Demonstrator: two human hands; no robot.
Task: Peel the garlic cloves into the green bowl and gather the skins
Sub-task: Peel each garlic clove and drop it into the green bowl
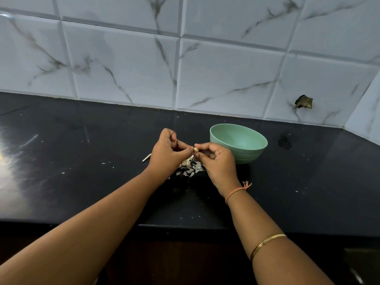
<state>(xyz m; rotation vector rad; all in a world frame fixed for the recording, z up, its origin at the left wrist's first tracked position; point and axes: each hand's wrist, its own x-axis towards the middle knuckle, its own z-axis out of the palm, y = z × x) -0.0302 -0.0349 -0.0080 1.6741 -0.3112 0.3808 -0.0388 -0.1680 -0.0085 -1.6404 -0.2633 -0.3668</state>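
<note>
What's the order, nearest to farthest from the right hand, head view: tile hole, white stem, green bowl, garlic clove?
1. garlic clove, pinched by the right hand
2. green bowl, just beyond it
3. white stem, past the left hand
4. tile hole, back wall, right

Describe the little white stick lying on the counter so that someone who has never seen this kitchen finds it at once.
On the black countertop, look just left of the left hand, which pinches a garlic clove together with the right hand. The white stick lies there: a thin straight rod, unlike the flat, flaky skins heaped under the hands.
</note>
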